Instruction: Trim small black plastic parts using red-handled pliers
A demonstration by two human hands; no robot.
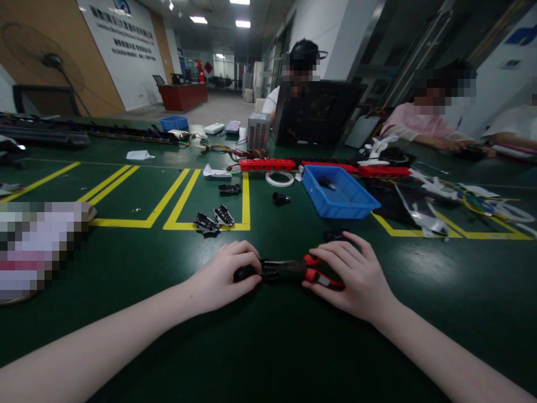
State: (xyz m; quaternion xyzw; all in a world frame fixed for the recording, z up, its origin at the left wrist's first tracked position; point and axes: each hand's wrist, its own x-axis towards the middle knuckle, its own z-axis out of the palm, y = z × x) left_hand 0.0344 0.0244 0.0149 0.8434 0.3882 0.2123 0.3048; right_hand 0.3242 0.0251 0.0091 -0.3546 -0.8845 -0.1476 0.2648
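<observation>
My left hand is closed around a dark part low over the green table; the fingers cover much of it, so its kind is unclear. In my right hand are pliers with red and black handles, held a little spread. Their long metal jaws point left and reach the dark part beside my left fingertips. Whether the jaws grip it I cannot tell. Just beyond my right fingers lies a small black piece. Several black plastic pieces rest farther off to the left.
A blue bin holds a dark object. Near it lie a white tape ring, a black cylindrical piece and red strips. Cables and bags are at right; people sit across the table. A blurred-out item lies at left.
</observation>
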